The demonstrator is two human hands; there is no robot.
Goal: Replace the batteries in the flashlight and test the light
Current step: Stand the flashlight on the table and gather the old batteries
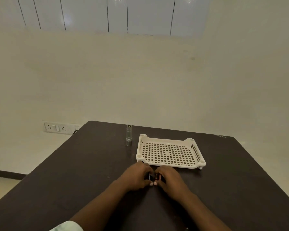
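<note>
Dark table [73, 180], near centre: left hand [137, 176] and right hand [169, 178] side by side, thumbs nearly touching, fingers curled round a small dark part [150, 177] held between them; the part is mostly hidden, so its identity cannot be told. Far centre of the table: silver flashlight [129, 134] standing upright, just left of a white perforated tray [169, 153], not touching it, and well apart from the hands. Left wall beyond the table: socket panel [57, 127]; near bottom edge: pale sleeve [68, 226].
</note>
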